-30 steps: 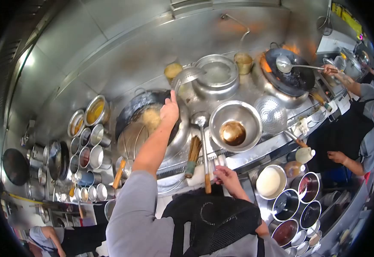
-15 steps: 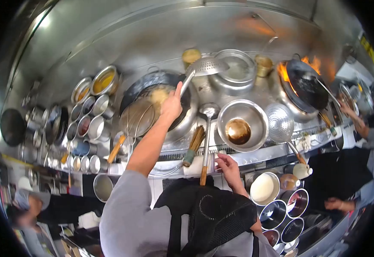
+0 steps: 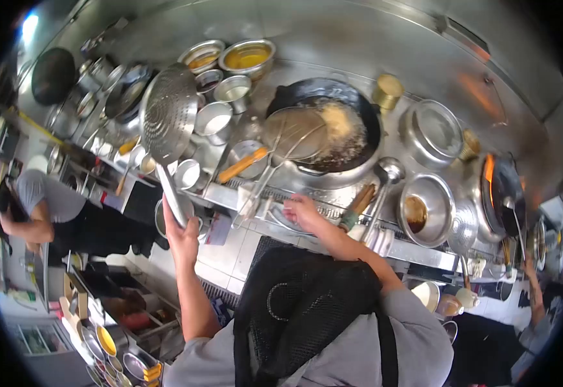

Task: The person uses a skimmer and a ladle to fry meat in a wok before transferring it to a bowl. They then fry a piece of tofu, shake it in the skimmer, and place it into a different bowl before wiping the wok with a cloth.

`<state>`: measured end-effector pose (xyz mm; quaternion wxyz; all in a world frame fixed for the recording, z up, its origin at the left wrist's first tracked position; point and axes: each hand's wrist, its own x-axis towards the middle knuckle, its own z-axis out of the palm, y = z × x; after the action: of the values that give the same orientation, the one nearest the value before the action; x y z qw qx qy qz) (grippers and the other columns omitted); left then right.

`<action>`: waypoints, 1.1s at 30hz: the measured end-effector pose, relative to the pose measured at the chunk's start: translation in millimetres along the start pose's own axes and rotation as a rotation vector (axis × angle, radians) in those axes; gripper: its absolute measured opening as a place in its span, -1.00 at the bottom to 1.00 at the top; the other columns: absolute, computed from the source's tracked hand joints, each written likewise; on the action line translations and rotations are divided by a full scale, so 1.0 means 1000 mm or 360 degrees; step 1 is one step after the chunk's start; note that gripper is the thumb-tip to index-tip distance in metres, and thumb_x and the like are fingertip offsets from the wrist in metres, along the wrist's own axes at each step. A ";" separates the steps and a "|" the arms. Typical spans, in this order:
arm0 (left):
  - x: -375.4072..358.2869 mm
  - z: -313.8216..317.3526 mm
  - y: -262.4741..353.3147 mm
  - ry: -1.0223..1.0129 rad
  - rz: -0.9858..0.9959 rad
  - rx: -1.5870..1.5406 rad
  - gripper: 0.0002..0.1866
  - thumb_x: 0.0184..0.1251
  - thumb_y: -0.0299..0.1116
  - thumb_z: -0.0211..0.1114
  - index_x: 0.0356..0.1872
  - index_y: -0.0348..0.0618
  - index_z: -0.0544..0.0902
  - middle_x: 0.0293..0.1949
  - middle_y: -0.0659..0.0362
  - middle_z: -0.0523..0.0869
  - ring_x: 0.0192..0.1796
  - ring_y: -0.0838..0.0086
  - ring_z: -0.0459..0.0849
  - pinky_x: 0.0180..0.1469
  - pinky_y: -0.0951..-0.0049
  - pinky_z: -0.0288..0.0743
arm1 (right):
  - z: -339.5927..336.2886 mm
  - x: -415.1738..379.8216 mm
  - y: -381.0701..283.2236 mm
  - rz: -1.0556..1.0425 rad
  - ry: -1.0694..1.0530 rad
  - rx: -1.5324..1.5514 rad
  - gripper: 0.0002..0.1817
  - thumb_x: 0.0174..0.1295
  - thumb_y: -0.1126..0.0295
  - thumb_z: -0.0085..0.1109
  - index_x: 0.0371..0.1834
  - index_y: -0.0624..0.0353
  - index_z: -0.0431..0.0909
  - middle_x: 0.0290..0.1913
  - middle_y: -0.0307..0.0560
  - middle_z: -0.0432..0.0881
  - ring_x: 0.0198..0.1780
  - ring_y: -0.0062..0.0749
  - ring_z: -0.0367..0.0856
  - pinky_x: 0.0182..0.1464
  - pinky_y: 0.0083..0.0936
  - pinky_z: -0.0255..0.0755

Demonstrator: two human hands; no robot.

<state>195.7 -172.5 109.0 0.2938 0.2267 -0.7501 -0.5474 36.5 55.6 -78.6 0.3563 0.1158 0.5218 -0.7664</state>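
A large perforated ladle (image 3: 168, 116) is raised at the left, and my left hand (image 3: 183, 235) is wrapped round its metal handle. Over the stove's front edge is my right hand (image 3: 302, 213), its fingers loosely apart with nothing seen in them. It is nearest the wire handles of a round mesh strainer (image 3: 297, 132), which lies over the left side of a black wok (image 3: 368, 126). Pale food (image 3: 338, 122) bubbles in oil in that wok. To the right of this hand are a bamboo brush (image 3: 359, 205) and a steel ladle (image 3: 391, 170).
Seasoning pots (image 3: 215, 121) and two bowls of yellow liquid (image 3: 247, 57) stand left of the wok. At the right are a steel bowl (image 3: 441, 187) and another wok (image 3: 504, 193) with flames. One person (image 3: 68, 209) is at the left; another person's arm (image 3: 535, 293) is at the right.
The view has turned left. My left hand has carried the perforated ladle from above the wok to the left side. My right hand has moved from beside the cloth towards the strainer's handles.
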 end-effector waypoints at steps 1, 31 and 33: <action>-0.008 -0.016 -0.002 0.0067 -0.0105 0.0018 -0.21 0.22 -0.61 0.12 0.51 -0.07 0.08 -0.24 0.23 0.54 -0.44 0.63 0.44 -0.46 0.61 0.35 | 0.015 0.015 0.003 0.0036 0.0013 -0.0152 -0.38 0.20 0.40 0.28 0.29 0.40 0.30 -0.01 0.09 0.57 -0.20 -0.26 0.65 -0.23 -0.45 0.57; 0.000 0.034 -0.055 -0.0578 -0.0118 -0.0136 -0.15 0.11 -0.69 0.10 0.50 -0.21 0.04 0.09 0.04 0.48 0.05 0.41 0.49 0.05 0.49 0.39 | -0.109 -0.030 -0.137 -0.1137 0.1059 -0.2102 -0.80 0.24 0.40 -0.01 -0.21 0.32 0.51 -0.27 0.40 0.61 -0.11 0.35 0.57 -0.01 0.06 0.44; -0.005 0.057 -0.048 -0.0682 -0.0142 -0.0127 -0.16 0.11 -0.68 0.11 0.49 -0.27 0.04 0.27 -0.05 0.40 0.27 0.34 0.40 0.24 0.47 0.27 | -0.112 -0.027 -0.137 -0.1071 0.1046 -0.1865 -0.82 0.26 0.42 -0.01 -0.29 0.31 0.53 -0.35 0.39 0.60 -0.13 0.34 0.57 -0.07 0.05 0.43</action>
<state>160.8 -144.7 49.5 0.1121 0.1263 -0.7623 -0.6248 -56.9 193.2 -13.4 -0.0681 -0.0357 0.9311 -0.3567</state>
